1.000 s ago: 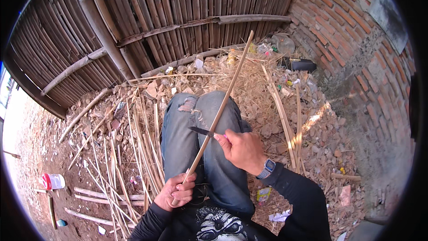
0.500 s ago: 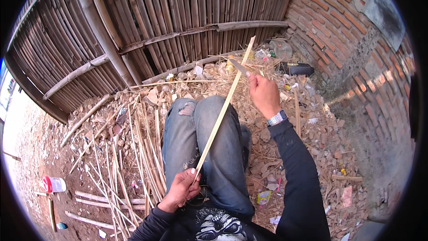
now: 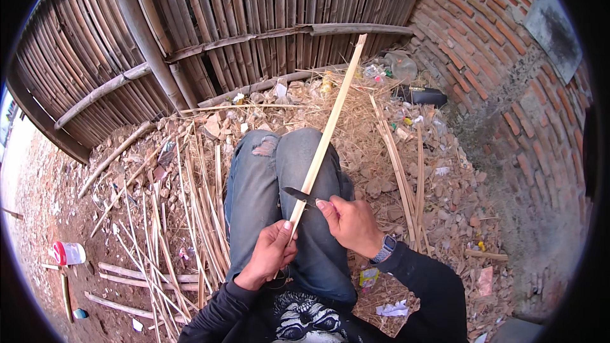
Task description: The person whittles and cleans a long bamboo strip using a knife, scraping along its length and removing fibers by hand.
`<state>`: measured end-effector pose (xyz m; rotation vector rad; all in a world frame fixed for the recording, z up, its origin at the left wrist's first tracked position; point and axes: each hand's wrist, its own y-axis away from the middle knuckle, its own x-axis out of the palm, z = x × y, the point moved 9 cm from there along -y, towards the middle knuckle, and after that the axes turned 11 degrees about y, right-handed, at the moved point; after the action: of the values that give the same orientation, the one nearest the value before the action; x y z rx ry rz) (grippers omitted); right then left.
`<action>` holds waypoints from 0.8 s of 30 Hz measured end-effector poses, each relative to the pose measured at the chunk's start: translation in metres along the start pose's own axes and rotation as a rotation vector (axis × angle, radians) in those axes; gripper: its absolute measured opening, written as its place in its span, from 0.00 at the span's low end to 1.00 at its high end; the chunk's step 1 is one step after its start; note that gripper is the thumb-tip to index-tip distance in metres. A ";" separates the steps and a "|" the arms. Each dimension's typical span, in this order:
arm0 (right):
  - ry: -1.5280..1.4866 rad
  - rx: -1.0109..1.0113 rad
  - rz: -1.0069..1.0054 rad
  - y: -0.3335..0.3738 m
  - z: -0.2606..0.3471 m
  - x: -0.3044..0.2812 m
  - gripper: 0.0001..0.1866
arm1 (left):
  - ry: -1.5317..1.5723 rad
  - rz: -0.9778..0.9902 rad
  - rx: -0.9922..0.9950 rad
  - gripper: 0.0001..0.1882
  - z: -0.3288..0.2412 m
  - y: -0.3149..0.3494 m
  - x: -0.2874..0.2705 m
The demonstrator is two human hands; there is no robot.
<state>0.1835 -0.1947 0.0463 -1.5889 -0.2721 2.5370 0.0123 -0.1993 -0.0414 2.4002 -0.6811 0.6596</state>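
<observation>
A long pale bamboo strip (image 3: 333, 114) slants up and away across my jeans-clad thighs. Its near end is pinched in my left hand (image 3: 272, 254), above my lap. My right hand (image 3: 354, 225), with a watch at the wrist, is closed round a knife, its handle hidden in the fist. The dark knife blade (image 3: 296, 194) points left and lies across the strip, a little beyond my left fingers. Small curled shavings hang near my left hand.
Many split bamboo strips (image 3: 203, 206) lie at my left, and several more strips (image 3: 400, 178) at my right. Rubble and litter cover the ground. A bamboo fence (image 3: 254, 0) stands ahead, a brick wall (image 3: 489, 32) at the right. A red-and-white tub (image 3: 71, 253) sits far left.
My right hand has drawn the knife down along the strip, from near its far end to close by my left hand. The left hand keeps its hold on the near end.
</observation>
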 end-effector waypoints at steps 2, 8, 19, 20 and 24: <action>-0.029 -0.007 0.047 0.010 0.003 0.000 0.25 | -0.028 -0.013 0.007 0.20 0.001 0.000 0.001; 0.019 0.003 -0.057 -0.044 -0.020 -0.017 0.26 | -0.136 -0.082 0.137 0.19 0.002 0.002 -0.011; 0.141 0.142 -0.483 -0.168 -0.103 -0.057 0.30 | -0.479 -0.232 0.355 0.18 -0.008 0.013 -0.018; 0.091 0.131 -0.412 -0.159 -0.090 -0.044 0.30 | -0.482 -0.225 0.371 0.19 -0.009 0.013 -0.018; -0.015 0.103 -0.296 -0.111 -0.073 -0.026 0.29 | -0.471 -0.221 0.355 0.19 -0.008 0.010 -0.011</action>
<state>0.2630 -0.0863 0.0628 -1.3789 -0.3440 2.2993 -0.0040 -0.1982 -0.0378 2.9478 -0.4953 0.1217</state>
